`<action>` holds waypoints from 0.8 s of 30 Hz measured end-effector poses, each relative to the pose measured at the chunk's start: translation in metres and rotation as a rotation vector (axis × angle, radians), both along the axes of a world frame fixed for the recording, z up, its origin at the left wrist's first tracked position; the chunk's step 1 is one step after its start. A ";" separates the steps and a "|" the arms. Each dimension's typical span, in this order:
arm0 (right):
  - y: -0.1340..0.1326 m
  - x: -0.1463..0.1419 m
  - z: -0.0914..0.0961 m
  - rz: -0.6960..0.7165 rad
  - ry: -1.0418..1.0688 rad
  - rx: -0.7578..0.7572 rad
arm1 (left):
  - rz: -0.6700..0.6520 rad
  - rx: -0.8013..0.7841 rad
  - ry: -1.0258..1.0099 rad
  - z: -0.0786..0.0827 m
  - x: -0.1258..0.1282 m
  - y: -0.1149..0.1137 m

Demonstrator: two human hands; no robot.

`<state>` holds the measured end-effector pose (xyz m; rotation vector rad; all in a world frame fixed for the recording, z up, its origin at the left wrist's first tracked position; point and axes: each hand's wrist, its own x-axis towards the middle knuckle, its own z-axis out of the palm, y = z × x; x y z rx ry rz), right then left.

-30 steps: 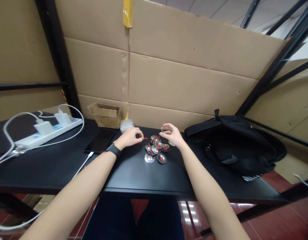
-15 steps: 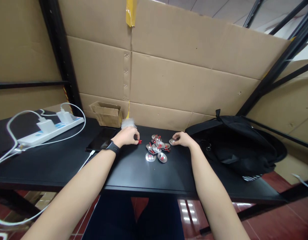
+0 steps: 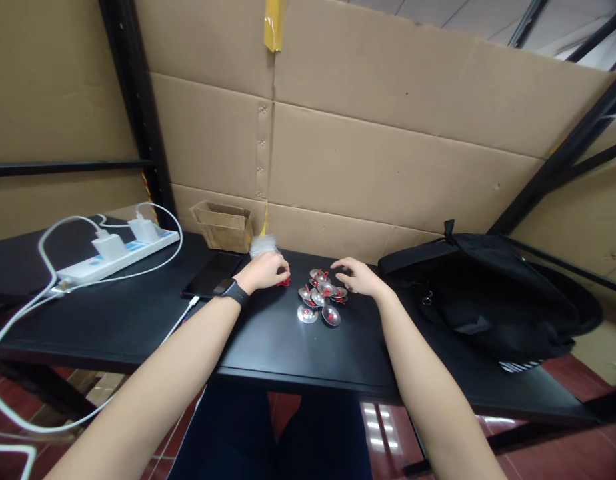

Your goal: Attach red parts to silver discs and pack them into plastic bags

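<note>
Several small metal finger cymbals (image 3: 319, 297) with red cords lie in a loose pile on the black table. Left of the pile, the fingers of my left hand (image 3: 269, 271) are curled together over a small bundle of red cord (image 3: 285, 282); anything else under them is hidden. My right hand (image 3: 359, 276) hovers at the pile's right edge. Its thumb and index finger are apart, and I see nothing between them. Behind my left hand sits a stack of clear plastic (image 3: 263, 245).
A small open cardboard box (image 3: 221, 230) and a dark phone or tablet (image 3: 211, 275) with a white cable are at left. Farther left lies a power strip (image 3: 121, 257) with chargers. A black bag (image 3: 493, 300) covers the right side. A cardboard wall (image 3: 358, 160) closes the back.
My right hand has let go of the metal cymbal it held, and its fingers have spread. More red cord shows under my left hand. The whole view has shifted slightly.
</note>
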<state>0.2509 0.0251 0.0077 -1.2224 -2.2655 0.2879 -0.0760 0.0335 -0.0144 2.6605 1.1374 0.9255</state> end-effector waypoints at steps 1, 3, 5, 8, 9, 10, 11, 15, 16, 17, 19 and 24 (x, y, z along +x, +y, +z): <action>-0.003 -0.008 0.002 0.078 0.009 -0.009 | -0.019 -0.001 -0.001 0.001 0.001 -0.001; -0.009 -0.022 0.004 0.161 -0.036 -0.026 | -0.050 0.019 0.041 0.002 0.004 -0.003; -0.012 -0.030 0.002 0.132 -0.080 -0.058 | -0.060 0.057 0.108 0.002 0.009 -0.006; -0.011 -0.030 -0.002 0.037 -0.098 -0.147 | -0.070 0.079 0.149 0.000 0.016 -0.008; -0.010 -0.028 -0.004 0.019 -0.097 -0.162 | -0.082 0.067 0.140 -0.001 0.018 -0.009; -0.009 -0.025 -0.005 0.007 -0.090 -0.159 | -0.099 0.051 0.125 -0.002 0.020 -0.009; -0.007 -0.022 -0.005 -0.003 -0.076 -0.140 | -0.117 0.034 0.109 -0.003 0.023 -0.009; 0.000 -0.013 -0.004 -0.063 0.041 -0.020 | -0.100 0.009 0.055 -0.007 0.029 -0.009; 0.001 -0.013 -0.004 -0.077 0.087 -0.003 | -0.077 0.010 0.038 -0.007 0.030 -0.009; 0.001 -0.014 -0.003 -0.082 0.140 -0.001 | -0.057 0.012 0.015 -0.008 0.030 -0.009; 0.000 -0.018 -0.002 -0.047 0.260 -0.034 | -0.039 0.010 -0.044 -0.007 0.032 -0.010; -0.011 -0.046 -0.003 0.083 0.523 -0.146 | -0.058 -0.013 -0.254 -0.003 0.041 -0.015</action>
